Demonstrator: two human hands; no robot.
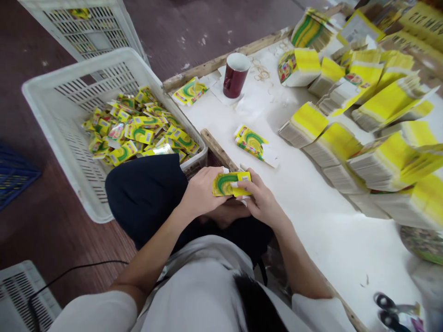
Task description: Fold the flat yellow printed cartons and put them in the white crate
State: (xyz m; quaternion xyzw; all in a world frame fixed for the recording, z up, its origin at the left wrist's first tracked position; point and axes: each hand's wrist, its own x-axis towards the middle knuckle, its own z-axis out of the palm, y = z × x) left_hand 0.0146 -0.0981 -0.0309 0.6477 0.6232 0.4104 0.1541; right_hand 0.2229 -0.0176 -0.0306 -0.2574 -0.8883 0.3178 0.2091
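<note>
Between my two hands, above my lap, is a small yellow and green carton (226, 184) with a barcode near its right end. My left hand (202, 191) wraps round the carton's left end. My right hand (261, 198) grips the other end, thumb across the printed face and fingers behind it. White flaps stick out near the right-hand fingers. Another carton (254, 143) of the same print lies on the white tabletop (308, 198) just beyond my hands, its white end flap out. What is inside the held carton is hidden.
A white slatted crate (86, 64) at left holds many small cartons (138, 127); a second crate (114, 23) stands behind. On the table are a maroon mug (236, 76), a flattened carton (190, 91), rubber bands (260, 69), stacked carton blanks (332, 143) and black-handled scissors (389, 309).
</note>
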